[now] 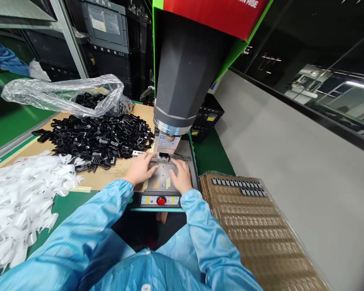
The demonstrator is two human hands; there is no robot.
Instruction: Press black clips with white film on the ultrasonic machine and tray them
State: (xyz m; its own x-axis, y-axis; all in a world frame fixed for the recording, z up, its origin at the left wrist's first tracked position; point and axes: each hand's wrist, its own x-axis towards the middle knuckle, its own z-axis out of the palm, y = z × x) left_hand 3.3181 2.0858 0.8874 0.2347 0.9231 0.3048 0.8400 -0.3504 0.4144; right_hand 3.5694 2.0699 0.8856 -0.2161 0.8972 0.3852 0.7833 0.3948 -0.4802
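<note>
My left hand (pixel 141 169) rests at the left of a small metal fixture (pixel 163 158) on the machine's grey base plate (pixel 160 184). Its fingers point forward, with the thumb apart from them. On the other side, my right hand (pixel 181 176) lies with its fingers stretched towards the fixture and its thumb held away. Neither hand shows anything in its grasp. Something small and dark sits in the fixture, its details too small to tell. Directly above it hangs the machine's metal tool head (pixel 169 141), under a large dark housing (pixel 182 68).
Loose black parts (pixel 100 137) are heaped at the left, beneath a clear plastic bag (pixel 63 95). White curled pieces (pixel 27 194) pile up nearer. A red button (pixel 161 200) is on the base's front. At right, a brown tray (pixel 245 214) holds several small parts (pixel 236 184).
</note>
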